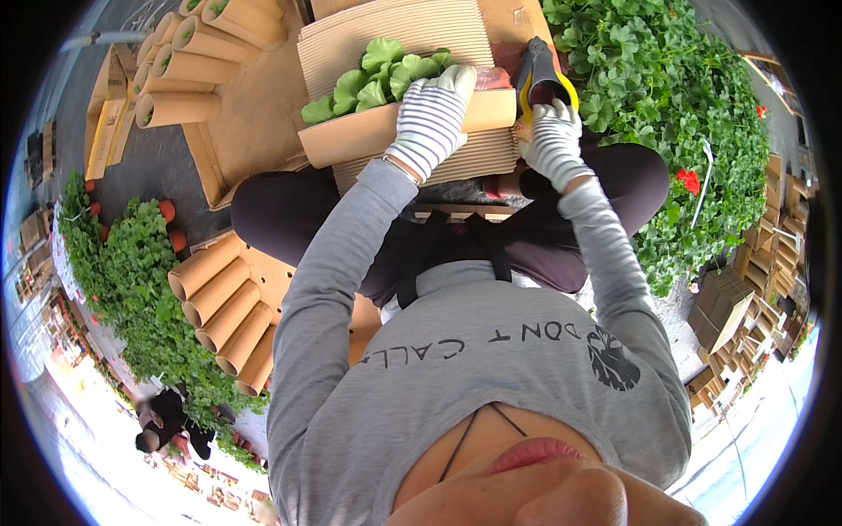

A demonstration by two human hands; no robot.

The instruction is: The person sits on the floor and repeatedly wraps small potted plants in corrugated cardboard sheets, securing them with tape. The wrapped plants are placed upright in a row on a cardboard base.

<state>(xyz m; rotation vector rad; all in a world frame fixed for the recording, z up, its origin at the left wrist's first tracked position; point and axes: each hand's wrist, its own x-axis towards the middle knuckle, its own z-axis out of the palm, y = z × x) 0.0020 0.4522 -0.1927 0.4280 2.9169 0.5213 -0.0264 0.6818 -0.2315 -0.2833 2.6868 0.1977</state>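
A leafy green potted plant [378,82] lies on its side in a sheet of corrugated cardboard [395,36] before me. The cardboard's near edge is folded up as a flap [348,141], and a reddish pot [493,77] partly shows at the right end. My left hand [431,118], in a striped glove, grips this flap with its fingers over the edge beside the leaves. Just right of the cardboard, my gloved right hand [556,135] has its fingers curled at the near end of a yellow and dark grey hand tool [543,69], possibly a tape dispenser.
Cardboard tubes with plants [204,62] stand in an open carton [256,112] at upper left. Several more cardboard tubes [227,309] lie at my left. Dense geraniums [671,118] crowd the right side; more foliage [138,263] lies left. A person [171,421] is at far lower left.
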